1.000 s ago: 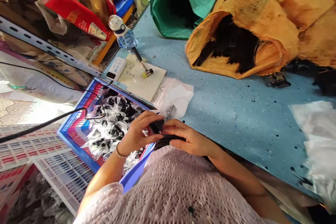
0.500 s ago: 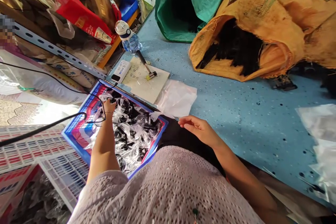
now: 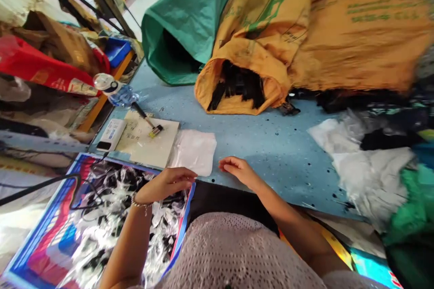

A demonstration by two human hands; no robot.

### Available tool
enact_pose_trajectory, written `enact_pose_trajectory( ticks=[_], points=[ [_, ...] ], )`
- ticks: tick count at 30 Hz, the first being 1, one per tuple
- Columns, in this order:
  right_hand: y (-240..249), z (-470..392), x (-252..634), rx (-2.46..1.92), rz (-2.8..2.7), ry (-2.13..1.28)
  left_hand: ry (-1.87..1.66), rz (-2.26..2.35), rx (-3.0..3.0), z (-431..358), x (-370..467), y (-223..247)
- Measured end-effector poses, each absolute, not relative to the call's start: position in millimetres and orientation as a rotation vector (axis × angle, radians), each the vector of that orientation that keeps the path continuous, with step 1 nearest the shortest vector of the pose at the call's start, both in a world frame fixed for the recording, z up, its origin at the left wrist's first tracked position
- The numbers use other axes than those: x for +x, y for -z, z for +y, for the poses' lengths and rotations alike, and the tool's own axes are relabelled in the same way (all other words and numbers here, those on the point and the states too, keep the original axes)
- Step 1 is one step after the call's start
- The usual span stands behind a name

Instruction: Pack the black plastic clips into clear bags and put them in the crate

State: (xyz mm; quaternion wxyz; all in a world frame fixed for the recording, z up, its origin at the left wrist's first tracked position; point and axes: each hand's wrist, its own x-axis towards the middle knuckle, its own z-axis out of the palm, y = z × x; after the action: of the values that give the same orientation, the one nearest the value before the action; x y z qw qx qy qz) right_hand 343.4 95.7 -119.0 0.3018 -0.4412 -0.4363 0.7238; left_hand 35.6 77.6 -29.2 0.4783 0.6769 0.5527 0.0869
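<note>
Hand (L) point(image 3: 167, 184) palm-dn nr basket point(image 3: 186, 217)

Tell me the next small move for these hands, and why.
The left hand should probably pinch the pale plastic: its fingertips are near the edge, it and the right hand look empty, and black pieces in clear wrap fill the blue basket.

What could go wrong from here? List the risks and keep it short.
The cord loops over the basket, near the left hand, and might snag it or the wrapped parts inside.

The bottle is close to the table's side edge; a bump could tip it over.

The clear bags reach the near edge and might slide off.
</note>
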Motion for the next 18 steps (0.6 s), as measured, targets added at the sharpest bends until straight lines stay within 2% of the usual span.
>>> enact_pose_trajectory(
  ticks=[3, 7, 10, 14, 18],
  points=[
    [116, 121, 353, -1.176, -1.161, -1.811, -0.295, 1.168, 1.925, 166, 102, 22],
    [98, 169, 386, -1.299, -1.265, -1.472, -0.336, 1.503, 2.109, 299, 181, 34],
    [85, 197, 414, -1.389, -1.284, -1.275, -0.252, 1.812, 2.084, 360, 213, 48],
    [86, 199, 435, -1.393, -1.223, -1.308, -0.156, 1.950, 2.043, 369, 215, 58],
    [90, 186, 429, -1.330, -1.207, -1.406, -0.309, 1.861, 2.192, 319, 205, 47]
  ],
)
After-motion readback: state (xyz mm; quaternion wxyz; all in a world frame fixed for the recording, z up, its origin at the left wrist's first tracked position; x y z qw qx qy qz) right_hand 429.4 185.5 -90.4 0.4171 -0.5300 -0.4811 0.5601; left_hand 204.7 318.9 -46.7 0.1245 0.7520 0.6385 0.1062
